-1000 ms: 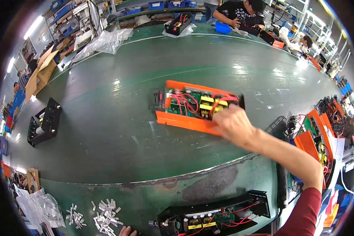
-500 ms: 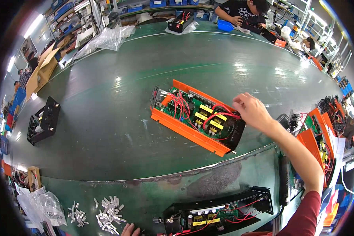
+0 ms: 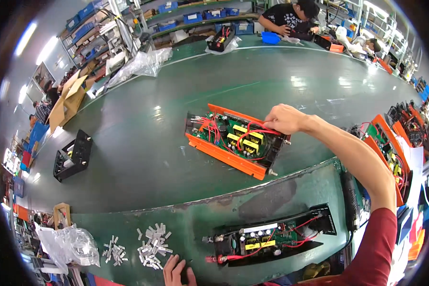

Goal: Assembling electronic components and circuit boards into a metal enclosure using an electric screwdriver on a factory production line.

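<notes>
On the green work surface lies an open power inverter [image 3: 236, 141] with orange side walls, a green circuit board, yellow transformers and red cables. My right hand [image 3: 282, 119] is closed at its far right corner, gripping the end near the red cables; its fingertips are partly hidden. At the lower edge my left hand [image 3: 177, 271] rests on the bench with fingers apart, holding nothing. Beside it lies a pile of small whitish tubular pieces [image 3: 153, 247], with a smaller heap [image 3: 114, 251] farther left. A black-cased inverter [image 3: 271, 243] lies open to the right of that hand.
A black end housing [image 3: 74, 156] stands at left. Plastic bags [image 3: 74, 245] lie at lower left, more plastic film [image 3: 145, 64] at the far edge. Orange inverters [image 3: 388, 152] are stacked at right. Another person [image 3: 291, 19] works across the surface, near a blue bin [image 3: 270, 37].
My right hand has moved left onto the inverter's corner and its fingers have closed. The inverter has turned slightly. My left hand shows more, and the whole view has shifted.
</notes>
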{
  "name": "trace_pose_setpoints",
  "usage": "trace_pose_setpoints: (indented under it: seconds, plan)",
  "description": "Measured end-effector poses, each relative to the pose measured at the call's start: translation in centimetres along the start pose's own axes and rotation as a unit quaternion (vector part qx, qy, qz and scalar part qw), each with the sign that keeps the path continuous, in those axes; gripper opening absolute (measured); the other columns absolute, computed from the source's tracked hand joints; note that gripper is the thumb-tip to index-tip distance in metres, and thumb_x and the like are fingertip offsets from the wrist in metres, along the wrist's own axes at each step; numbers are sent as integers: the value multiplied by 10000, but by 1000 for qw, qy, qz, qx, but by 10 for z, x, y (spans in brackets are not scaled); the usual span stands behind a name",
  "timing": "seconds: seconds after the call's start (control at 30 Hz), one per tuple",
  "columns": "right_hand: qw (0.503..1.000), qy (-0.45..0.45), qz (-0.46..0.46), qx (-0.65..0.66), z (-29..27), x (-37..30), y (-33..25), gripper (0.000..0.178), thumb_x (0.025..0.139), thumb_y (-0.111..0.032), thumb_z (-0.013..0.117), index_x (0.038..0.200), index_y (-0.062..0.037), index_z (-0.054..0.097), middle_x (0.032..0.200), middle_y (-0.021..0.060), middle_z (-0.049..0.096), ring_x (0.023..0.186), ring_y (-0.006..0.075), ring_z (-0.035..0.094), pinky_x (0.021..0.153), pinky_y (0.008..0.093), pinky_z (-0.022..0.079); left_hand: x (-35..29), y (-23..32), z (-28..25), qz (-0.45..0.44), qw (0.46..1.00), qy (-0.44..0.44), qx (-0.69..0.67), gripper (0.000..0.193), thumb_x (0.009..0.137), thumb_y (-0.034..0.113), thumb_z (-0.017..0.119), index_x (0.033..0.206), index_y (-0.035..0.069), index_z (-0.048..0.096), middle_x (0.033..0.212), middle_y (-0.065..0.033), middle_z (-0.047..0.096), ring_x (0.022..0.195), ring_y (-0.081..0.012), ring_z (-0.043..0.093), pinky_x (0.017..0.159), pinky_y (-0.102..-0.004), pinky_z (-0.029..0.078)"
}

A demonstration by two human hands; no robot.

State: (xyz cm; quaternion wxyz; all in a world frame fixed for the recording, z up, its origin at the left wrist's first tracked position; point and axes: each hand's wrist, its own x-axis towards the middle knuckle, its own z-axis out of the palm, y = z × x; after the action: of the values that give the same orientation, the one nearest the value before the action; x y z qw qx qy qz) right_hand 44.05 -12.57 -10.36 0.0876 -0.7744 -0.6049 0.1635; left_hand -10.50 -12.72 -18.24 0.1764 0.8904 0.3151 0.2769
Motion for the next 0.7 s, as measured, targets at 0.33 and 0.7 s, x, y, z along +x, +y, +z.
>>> trace_pose_setpoints:
  seconds: [0.33,0.7]
  plan:
    - [993,40,69,-92,-47,-65,-105,317,894,-283,596,811,6,698,668,220,629,655,365,653,684,458,510,138,2,12,-146,811,-114,-554,377,1001,184,600,1295,-47,553,1299,-169,617,1227,-267,604,1046,-376,476]
    - [978,191,-11,-81,-40,-183,-231,257,935,-221,617,840,12,671,731,206,615,690,388,608,638,454,467,132,55,3,-224,661,-156,-699,577,1016,516,503,1311,22,538,1287,-139,625,1075,-241,653,1034,-424,462]
